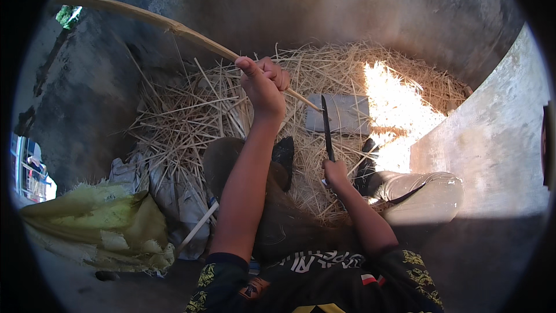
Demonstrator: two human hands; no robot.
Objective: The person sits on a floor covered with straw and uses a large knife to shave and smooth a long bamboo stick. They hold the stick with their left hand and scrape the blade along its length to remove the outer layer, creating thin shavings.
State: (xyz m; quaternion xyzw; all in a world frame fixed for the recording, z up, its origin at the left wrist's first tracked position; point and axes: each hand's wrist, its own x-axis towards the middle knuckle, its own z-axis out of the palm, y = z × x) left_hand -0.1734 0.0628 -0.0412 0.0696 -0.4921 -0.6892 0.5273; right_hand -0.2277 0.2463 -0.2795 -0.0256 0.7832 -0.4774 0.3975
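Note:
My left hand point(263, 86) is closed around a long bamboo strip point(200, 37), thumb laid along it. The strip slants from the upper left, past my fist, down to a flat grey block point(349, 114) in front of me. In my right hand point(335, 173) is the handle of a long, dark-bladed knife point(328, 130), its blade pointing away from me. Near the knife's tip, the blade appears to meet or overlap the thin end of the strip over the block; contact is hard to tell.
Pale bamboo shavings point(191, 122) lie heaped around the block and my feet. A torn yellow-green sack point(98, 226) and a pale stick point(197, 229) are at the left. Grey walls point(324, 8) enclose the spot, and sunlight falls on shavings at the right.

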